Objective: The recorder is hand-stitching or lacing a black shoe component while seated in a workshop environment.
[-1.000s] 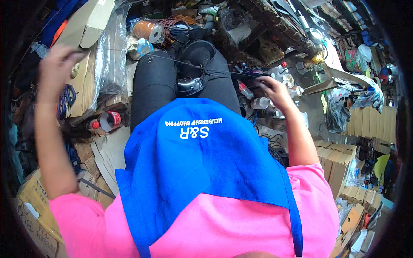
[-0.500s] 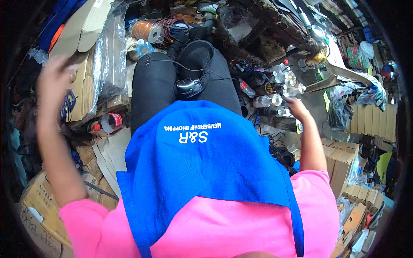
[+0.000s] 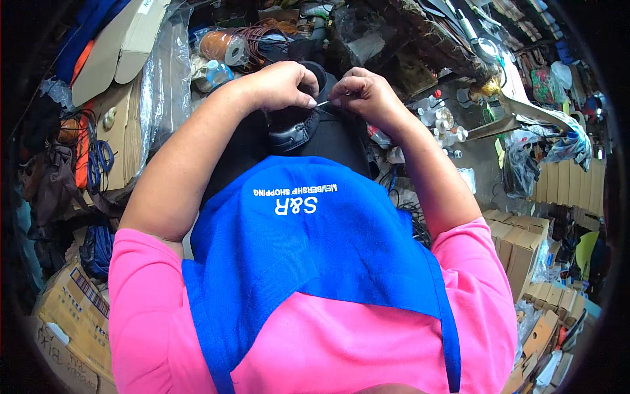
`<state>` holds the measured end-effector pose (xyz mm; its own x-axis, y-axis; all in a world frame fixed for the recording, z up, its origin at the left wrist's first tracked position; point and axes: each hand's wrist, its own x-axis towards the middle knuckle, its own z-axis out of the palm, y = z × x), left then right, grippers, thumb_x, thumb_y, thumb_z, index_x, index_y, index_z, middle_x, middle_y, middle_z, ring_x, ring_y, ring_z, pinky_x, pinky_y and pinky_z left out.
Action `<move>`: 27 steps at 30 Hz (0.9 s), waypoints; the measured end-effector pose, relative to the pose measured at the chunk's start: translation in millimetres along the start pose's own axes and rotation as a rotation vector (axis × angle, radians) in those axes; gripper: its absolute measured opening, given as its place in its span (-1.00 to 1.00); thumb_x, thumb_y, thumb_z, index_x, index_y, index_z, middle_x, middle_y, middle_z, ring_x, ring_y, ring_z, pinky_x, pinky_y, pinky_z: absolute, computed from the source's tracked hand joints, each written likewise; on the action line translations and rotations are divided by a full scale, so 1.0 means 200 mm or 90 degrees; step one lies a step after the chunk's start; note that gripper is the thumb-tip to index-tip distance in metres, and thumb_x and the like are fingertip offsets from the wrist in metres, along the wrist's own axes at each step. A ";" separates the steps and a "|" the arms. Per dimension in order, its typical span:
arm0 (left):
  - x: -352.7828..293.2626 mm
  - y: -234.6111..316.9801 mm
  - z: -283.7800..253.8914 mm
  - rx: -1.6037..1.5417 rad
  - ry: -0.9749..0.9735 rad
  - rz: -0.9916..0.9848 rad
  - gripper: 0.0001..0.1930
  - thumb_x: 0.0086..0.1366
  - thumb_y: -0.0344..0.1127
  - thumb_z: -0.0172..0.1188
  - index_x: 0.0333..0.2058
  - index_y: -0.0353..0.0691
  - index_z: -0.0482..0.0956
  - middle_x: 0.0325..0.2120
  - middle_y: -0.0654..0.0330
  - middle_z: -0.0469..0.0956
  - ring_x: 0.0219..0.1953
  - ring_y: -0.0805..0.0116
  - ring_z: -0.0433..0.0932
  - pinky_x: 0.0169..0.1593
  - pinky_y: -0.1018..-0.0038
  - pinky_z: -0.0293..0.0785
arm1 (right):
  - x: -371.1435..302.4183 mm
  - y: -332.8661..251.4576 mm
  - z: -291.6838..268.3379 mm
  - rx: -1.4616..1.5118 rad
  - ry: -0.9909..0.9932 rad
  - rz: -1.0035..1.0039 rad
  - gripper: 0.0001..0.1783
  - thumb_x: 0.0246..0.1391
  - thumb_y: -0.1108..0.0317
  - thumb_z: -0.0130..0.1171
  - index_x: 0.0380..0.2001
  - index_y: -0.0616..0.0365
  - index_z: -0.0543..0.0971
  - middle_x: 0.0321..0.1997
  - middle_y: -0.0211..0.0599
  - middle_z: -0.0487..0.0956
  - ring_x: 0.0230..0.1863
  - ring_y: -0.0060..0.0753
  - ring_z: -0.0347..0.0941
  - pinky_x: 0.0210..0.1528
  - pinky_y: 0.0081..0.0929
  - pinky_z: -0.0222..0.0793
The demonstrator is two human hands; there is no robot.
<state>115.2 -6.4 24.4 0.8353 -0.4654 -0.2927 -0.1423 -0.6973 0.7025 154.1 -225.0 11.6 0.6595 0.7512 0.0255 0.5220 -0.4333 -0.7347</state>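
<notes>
Pinched between thumb and forefinger, a thin pale needle or thread end (image 3: 323,102) passes between both hands over the black shoe (image 3: 296,129) on the person's lap; the left hand (image 3: 279,84) nips one end, fingers curled, and the right hand (image 3: 365,92) closes on the other; a second ago the two were flung wide apart, left arm raised toward the cardboard boxes (image 3: 118,125), right out by the small bottles (image 3: 441,122); that looks like a stitch pulled through, and hands regrouped at the shoe's upper edge for another.

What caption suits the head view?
Both hands, left hand and right hand, work a thin needle at a black shoe.
</notes>
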 end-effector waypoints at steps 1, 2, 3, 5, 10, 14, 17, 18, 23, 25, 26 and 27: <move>0.00 -0.01 0.00 -0.078 -0.015 -0.023 -0.77 0.08 -0.35 0.29 -0.29 -0.32 0.56 -0.35 0.17 0.53 -0.24 0.38 0.50 -0.09 0.44 0.40 | 0.01 0.01 0.00 0.002 -0.001 0.001 -0.85 -0.13 0.54 0.26 -0.40 0.10 0.63 -0.39 -0.40 0.49 -0.29 -0.51 0.48 -0.24 -0.56 0.40; 0.00 -0.01 0.00 -0.078 -0.017 -0.022 -0.77 0.08 -0.35 0.29 -0.29 -0.32 0.56 -0.35 0.17 0.53 -0.24 0.38 0.50 -0.09 0.44 0.40 | 0.02 0.02 -0.01 -0.017 -0.011 -0.036 -0.84 -0.13 0.53 0.27 -0.40 0.08 0.63 -0.40 -0.40 0.49 -0.30 -0.50 0.48 -0.25 -0.55 0.40; 0.01 -0.03 0.00 -0.107 -0.020 -0.020 -0.77 0.07 -0.36 0.29 -0.29 -0.32 0.56 -0.37 0.20 0.53 -0.26 0.41 0.49 -0.11 0.46 0.40 | 0.02 0.02 -0.01 -0.036 -0.021 -0.072 -0.84 -0.14 0.53 0.27 -0.40 0.07 0.64 -0.42 -0.39 0.49 -0.31 -0.48 0.48 -0.26 -0.55 0.41; 0.01 -0.04 0.01 -0.137 -0.023 -0.020 -0.77 0.07 -0.37 0.29 -0.29 -0.33 0.56 -0.40 0.23 0.54 -0.27 0.45 0.49 -0.12 0.48 0.40 | 0.03 0.00 -0.02 -0.057 -0.031 -0.084 -0.84 -0.14 0.52 0.27 -0.40 0.07 0.64 -0.42 -0.38 0.49 -0.32 -0.47 0.49 -0.26 -0.54 0.41; 0.01 -0.07 0.03 -0.206 -0.008 -0.030 -0.77 0.07 -0.36 0.29 -0.28 -0.33 0.59 -0.41 0.27 0.58 -0.31 0.53 0.48 -0.14 0.52 0.39 | 0.01 0.03 0.07 0.011 -0.018 -0.105 -0.84 -0.15 0.50 0.28 -0.40 0.09 0.64 -0.43 -0.38 0.50 -0.34 -0.47 0.49 -0.26 -0.53 0.40; -0.01 -0.11 0.03 -0.236 -0.013 -0.003 -0.74 0.10 -0.33 0.27 -0.23 -0.32 0.59 -0.41 0.29 0.59 -0.34 0.54 0.48 -0.15 0.53 0.39 | -0.07 0.04 0.14 0.082 0.044 -0.026 -0.81 -0.14 0.51 0.28 -0.36 0.10 0.64 -0.44 -0.41 0.51 -0.38 -0.54 0.45 -0.28 -0.58 0.38; -0.03 -0.11 0.02 -0.289 -0.063 -0.032 -0.69 0.12 -0.31 0.23 -0.15 -0.30 0.59 -0.34 0.26 0.60 -0.28 0.52 0.49 -0.09 0.52 0.39 | -0.12 0.01 0.18 0.030 0.105 -0.013 -0.80 -0.13 0.46 0.27 -0.35 -0.03 0.66 -0.43 -0.32 0.51 -0.36 -0.35 0.51 -0.29 -0.47 0.44; -0.03 -0.13 0.02 -0.286 -0.072 -0.020 -0.67 0.13 -0.32 0.22 -0.12 -0.30 0.58 -0.30 0.24 0.60 -0.23 0.49 0.50 -0.05 0.51 0.38 | -0.13 0.00 0.18 0.029 0.105 -0.013 -0.80 -0.13 0.46 0.27 -0.35 -0.03 0.66 -0.43 -0.32 0.51 -0.36 -0.35 0.51 -0.29 -0.47 0.44; -0.03 -0.10 0.00 -0.242 -0.110 -0.018 -0.64 0.13 -0.35 0.18 -0.07 -0.32 0.55 -0.20 0.17 0.58 -0.11 0.41 0.49 0.07 0.48 0.33 | -0.16 -0.08 0.17 -0.161 0.096 -0.079 -0.77 -0.15 0.43 0.17 -0.34 -0.08 0.65 -0.42 -0.22 0.47 -0.34 -0.18 0.47 -0.29 -0.27 0.36; -0.02 -0.11 -0.01 -0.221 -0.133 -0.029 -0.61 0.11 -0.38 0.18 -0.04 -0.34 0.53 -0.15 0.15 0.57 -0.09 0.39 0.50 0.08 0.46 0.33 | -0.14 -0.14 0.14 -0.251 0.074 -0.100 -0.80 -0.12 0.42 0.13 -0.38 -0.05 0.65 -0.40 -0.21 0.47 -0.31 -0.17 0.46 -0.26 -0.25 0.32; -0.02 -0.12 -0.01 -0.222 -0.135 -0.029 -0.61 0.11 -0.38 0.18 -0.04 -0.34 0.53 -0.15 0.15 0.57 -0.09 0.39 0.50 0.08 0.46 0.33 | -0.12 -0.20 0.12 -0.325 0.018 -0.107 -0.83 -0.09 0.40 0.08 -0.41 -0.02 0.64 -0.39 -0.20 0.47 -0.29 -0.17 0.46 -0.23 -0.25 0.30; -0.02 -0.12 -0.02 -0.184 -0.138 0.006 -0.61 0.10 -0.41 0.18 -0.05 -0.33 0.53 -0.15 0.14 0.57 -0.10 0.37 0.50 0.08 0.45 0.33 | -0.11 -0.26 0.10 -0.400 -0.036 -0.113 -0.83 -0.07 0.39 0.04 -0.44 0.02 0.63 -0.38 -0.19 0.47 -0.27 -0.16 0.45 -0.21 -0.25 0.27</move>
<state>118.1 14.9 11.0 0.6987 -0.5973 -0.3938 0.0317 -0.5241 0.8511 102.5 -209.1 35.4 0.5143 0.8554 0.0616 0.8479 -0.4963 -0.1864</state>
